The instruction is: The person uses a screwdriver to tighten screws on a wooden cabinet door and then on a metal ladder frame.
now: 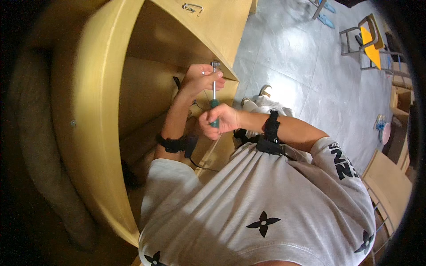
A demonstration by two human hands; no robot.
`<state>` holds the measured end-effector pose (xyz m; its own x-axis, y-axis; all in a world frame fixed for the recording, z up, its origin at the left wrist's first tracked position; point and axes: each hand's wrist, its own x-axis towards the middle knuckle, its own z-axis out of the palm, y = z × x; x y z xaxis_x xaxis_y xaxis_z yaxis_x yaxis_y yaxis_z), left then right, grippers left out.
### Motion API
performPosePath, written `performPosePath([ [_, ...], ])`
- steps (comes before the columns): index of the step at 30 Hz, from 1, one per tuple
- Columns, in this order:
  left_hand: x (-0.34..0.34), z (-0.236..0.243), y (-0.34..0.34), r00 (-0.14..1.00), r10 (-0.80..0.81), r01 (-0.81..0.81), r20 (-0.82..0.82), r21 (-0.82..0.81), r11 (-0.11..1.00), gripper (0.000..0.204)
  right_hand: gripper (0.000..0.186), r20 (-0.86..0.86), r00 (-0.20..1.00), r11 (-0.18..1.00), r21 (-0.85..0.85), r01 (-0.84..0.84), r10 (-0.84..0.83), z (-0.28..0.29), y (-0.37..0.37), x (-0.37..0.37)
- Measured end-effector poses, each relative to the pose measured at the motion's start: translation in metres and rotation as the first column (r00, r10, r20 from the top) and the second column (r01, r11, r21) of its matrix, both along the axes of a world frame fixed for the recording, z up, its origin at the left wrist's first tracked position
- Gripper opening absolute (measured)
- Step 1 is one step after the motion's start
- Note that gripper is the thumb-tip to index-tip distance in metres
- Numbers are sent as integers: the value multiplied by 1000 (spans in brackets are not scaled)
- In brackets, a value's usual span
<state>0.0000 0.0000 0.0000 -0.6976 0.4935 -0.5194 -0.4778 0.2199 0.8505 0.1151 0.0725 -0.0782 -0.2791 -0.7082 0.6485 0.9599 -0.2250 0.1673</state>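
A screwdriver point(214, 91) with a green handle and a bright metal shaft stands nearly in line with the picture's height. My right hand point(225, 119) is closed around its handle. Farther along, my left hand point(199, 80) has its fingers and thumb closed about the shaft, close to the tip. The tip meets a small metal fitting point(215, 64), which looks like a hinge, on the inner face of a light wooden panel point(228, 82). A tiny pale spot shows at the left fingers, too small to name.
The open wooden cabinet point(104, 88) surrounds my left arm. A metal hinge point(192, 8) sits on the panel at the top. At the right, a yellow-seated chair point(370, 46) stands on the grey tiled floor point(284, 53), and a wooden chair point(388, 175) is nearer.
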Motion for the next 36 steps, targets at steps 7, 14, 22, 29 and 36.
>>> performPosePath([
  [7,-41,39,-43,803,-591,574,80,-369,731,37,25,-448,854,544,801,252,265,37,4,-50],
  [14,14,44,-121,980,-180,125,-85,-443,888,38,21,-440,876,513,807,292,194,7,-9,-56],
  [22,147,62,-71,921,389,-359,-25,-446,820,69,22,-284,899,389,910,143,334,16,-13,-60],
  [29,148,-34,-97,961,30,-221,-276,-696,683,39,27,-421,734,383,893,235,533,38,29,-74],
  [36,124,19,-77,985,152,-173,-83,-405,898,31,28,-564,518,204,778,594,643,81,128,-104],
])
